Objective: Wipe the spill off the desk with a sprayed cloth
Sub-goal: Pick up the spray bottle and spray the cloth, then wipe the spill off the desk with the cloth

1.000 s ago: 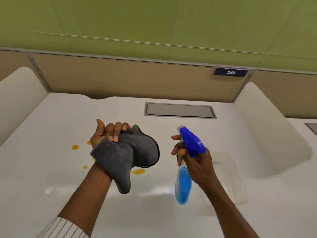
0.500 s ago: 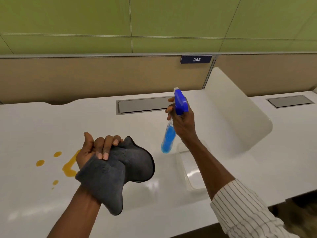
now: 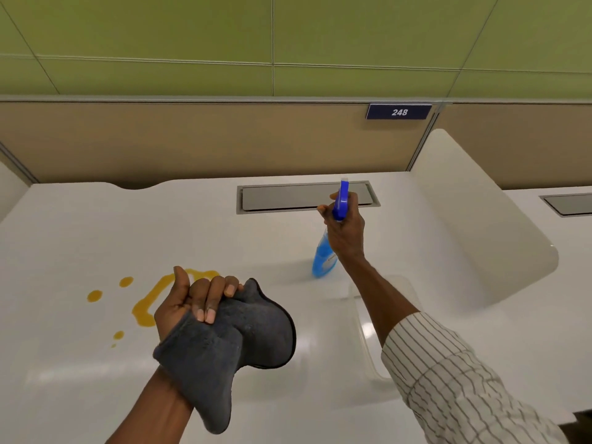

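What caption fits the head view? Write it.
Left hand holds grey cloth; right hand lowers spray bottle.

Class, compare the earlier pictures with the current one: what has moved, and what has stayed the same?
The right hand carried the spray bottle away from the cloth, out toward the back of the desk, where its base now sits at or near the surface. The left hand still grips the cloth above the unwiped orange spill.
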Available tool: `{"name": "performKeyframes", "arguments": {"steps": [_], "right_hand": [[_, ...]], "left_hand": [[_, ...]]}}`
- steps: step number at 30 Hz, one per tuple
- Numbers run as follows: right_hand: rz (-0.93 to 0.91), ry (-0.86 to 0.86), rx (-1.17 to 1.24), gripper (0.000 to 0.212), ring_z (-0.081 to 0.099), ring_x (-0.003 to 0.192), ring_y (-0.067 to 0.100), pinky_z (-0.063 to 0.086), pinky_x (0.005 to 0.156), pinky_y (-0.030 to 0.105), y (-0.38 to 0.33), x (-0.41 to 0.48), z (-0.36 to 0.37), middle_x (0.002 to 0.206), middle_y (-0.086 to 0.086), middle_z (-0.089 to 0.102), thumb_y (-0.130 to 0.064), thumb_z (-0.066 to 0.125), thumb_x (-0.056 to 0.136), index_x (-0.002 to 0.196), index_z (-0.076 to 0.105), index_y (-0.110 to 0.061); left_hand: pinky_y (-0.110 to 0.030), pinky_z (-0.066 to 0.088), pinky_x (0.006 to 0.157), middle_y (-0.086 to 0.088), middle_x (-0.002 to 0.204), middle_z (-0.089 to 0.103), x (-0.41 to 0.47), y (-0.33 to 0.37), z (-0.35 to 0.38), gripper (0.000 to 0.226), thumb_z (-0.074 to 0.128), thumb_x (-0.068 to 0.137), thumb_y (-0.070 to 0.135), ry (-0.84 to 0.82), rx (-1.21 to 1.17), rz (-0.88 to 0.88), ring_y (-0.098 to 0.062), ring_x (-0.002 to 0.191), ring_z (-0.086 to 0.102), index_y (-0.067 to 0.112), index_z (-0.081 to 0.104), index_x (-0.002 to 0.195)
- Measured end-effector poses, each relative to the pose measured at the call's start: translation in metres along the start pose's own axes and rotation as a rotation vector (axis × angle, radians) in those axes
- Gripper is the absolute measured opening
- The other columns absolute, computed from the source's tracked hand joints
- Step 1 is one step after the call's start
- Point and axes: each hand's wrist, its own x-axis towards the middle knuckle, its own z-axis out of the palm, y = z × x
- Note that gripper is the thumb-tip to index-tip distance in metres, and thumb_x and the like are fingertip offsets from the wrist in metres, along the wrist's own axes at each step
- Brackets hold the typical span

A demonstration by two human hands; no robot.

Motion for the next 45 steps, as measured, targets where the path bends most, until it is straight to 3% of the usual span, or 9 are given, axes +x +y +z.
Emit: {"name": "performKeyframes", "arguments": {"steps": [7,13,18,22,25,31,33,36,45], "right_hand": [[-0.017,-0.014,0.035,0.065,0.072,0.084,0.039,0.064,0.087,0.051,0.008,-0.009,0.006,0.100,0.019,0.073,-0.054,0.066,0.085,0.125,0.052,-0.006],[0.022,-0.021,-0.013,0.062,0.069,0.096,0.033,0.055,0.082,0.010,0.021,-0.011,0.009,0.109,0.017,0.070,-0.040,0.071,0.093,0.142,0.046,-0.011],[0.170,0.007,-0.072,0.082,0.047,0.144,0.027,0.047,0.116,0.050,0.023,-0.030,0.005,0.161,0.009,0.045,-0.040,0.070,0.096,0.161,0.026,-0.014],[0.269,0.121,-0.111,0.086,0.035,0.152,0.024,0.045,0.118,0.053,0.005,-0.082,-0.002,0.165,0.007,0.030,-0.046,0.065,0.098,0.164,0.019,-0.016],[0.247,0.134,-0.037,0.075,0.052,0.138,0.014,0.051,0.110,0.040,-0.017,-0.147,-0.001,0.153,0.000,0.045,-0.053,0.069,0.093,0.155,0.037,-0.025],[0.327,-0.424,0.194,0.080,0.066,0.117,-0.005,0.054,0.085,0.008,-0.052,-0.232,0.010,0.127,-0.027,0.071,-0.089,0.061,0.072,0.135,0.064,-0.040],[0.411,-0.652,0.262,0.070,0.071,0.115,0.006,0.057,0.085,0.013,-0.055,-0.241,0.014,0.125,-0.017,0.075,-0.086,0.066,0.072,0.127,0.071,-0.042],[0.583,-0.896,0.364,0.065,0.076,0.107,0.032,0.062,0.084,0.030,-0.054,-0.247,0.022,0.119,0.014,0.079,-0.064,0.084,0.074,0.119,0.077,-0.018],[0.978,-0.918,0.639,0.056,0.066,0.123,0.048,0.059,0.096,0.049,-0.068,-0.284,0.058,0.136,0.030,0.065,-0.024,0.085,0.086,0.133,0.066,-0.001]], "left_hand": [[-0.035,0.041,0.095,-0.001,0.041,0.043,-0.003,0.002,0.003,0.083,0.040,0.110,0.060,0.069,-0.020,0.015,-0.021,0.069,0.058,0.020,0.046,0.037],[-0.035,0.042,0.096,-0.002,0.042,0.044,-0.007,0.003,0.003,0.083,0.041,0.109,0.059,0.054,-0.036,0.019,-0.021,0.070,0.059,0.018,0.048,0.037],[-0.034,0.042,0.092,-0.003,0.040,0.042,-0.016,0.004,0.004,0.084,0.040,0.108,0.058,0.043,-0.070,0.004,-0.021,0.069,0.055,0.017,0.047,0.035],[-0.035,0.044,0.091,-0.003,0.039,0.043,-0.024,0.006,0.002,0.086,0.035,0.110,0.056,0.016,-0.104,-0.002,-0.021,0.069,0.055,0.016,0.046,0.034],[-0.036,0.050,0.091,-0.003,0.040,0.044,-0.029,0.006,-0.004,0.088,0.032,0.111,0.057,-0.011,-0.127,-0.018,-0.022,0.070,0.056,0.015,0.047,0.035],[-0.035,0.047,0.092,-0.005,0.040,0.047,-0.046,0.011,-0.016,0.096,0.020,0.116,0.057,-0.082,-0.156,-0.113,-0.023,0.070,0.057,0.012,0.049,0.035],[-0.035,0.041,0.093,-0.005,0.040,0.048,-0.053,0.014,-0.022,0.097,0.018,0.115,0.057,-0.089,-0.154,-0.131,-0.023,0.069,0.056,0.013,0.049,0.035],[-0.035,0.039,0.093,-0.005,0.040,0.047,-0.063,0.020,-0.036,0.097,0.018,0.115,0.057,-0.079,-0.167,-0.158,-0.023,0.070,0.055,0.013,0.049,0.034],[-0.044,0.047,0.105,-0.011,0.057,0.059,-0.090,0.051,-0.098,0.082,0.036,0.110,0.053,-0.021,-0.160,-0.199,-0.033,0.090,0.068,0.011,0.054,0.043]]}}
